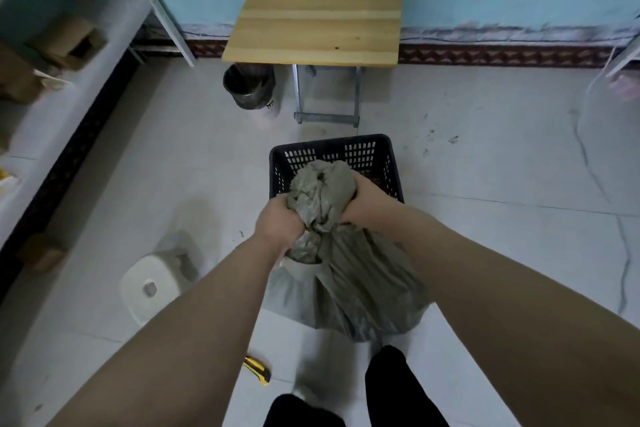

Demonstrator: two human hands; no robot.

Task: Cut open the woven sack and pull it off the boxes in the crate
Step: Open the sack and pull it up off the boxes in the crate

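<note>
Hanging down over the black plastic crate (332,151), the grey woven sack (346,281) is gripped at its top by left hand (278,218) and right hand (367,199).

One grey woven sack (346,274), one black slotted plastic crate (332,146) and two bare hands (left hand (278,222), right hand (367,198)) are filling the frame.
Around them are standing one pale wooden folding table (318,10), one dark round waste bin (249,85), one white plastic stool (149,288) and one yellow-and-black utility knife (257,370); brown cardboard boxes (65,42) at left are blurring beyond counting.
</note>
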